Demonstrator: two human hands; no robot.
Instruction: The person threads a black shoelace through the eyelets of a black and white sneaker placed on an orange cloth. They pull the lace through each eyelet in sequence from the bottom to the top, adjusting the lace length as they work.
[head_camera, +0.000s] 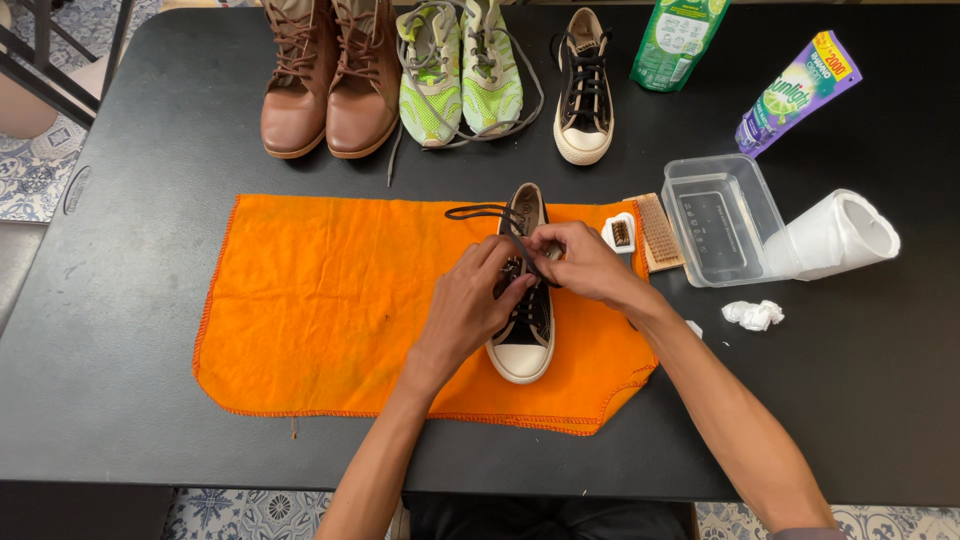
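Head view: both hands, left and right, pinch the lace over the sneaker (on orange cloth).

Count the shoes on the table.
6: two brown boots back left, two green sneakers beside them, one black sneaker back centre, one black sneaker on the orange cloth under both hands.

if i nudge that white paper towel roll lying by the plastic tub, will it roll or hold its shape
The paper towel roll lies on its side, so it would probably roll. It looks soft and likely light, so a firm squeeze may dent it. The clear plastic tub touching it might block rolling leftward.
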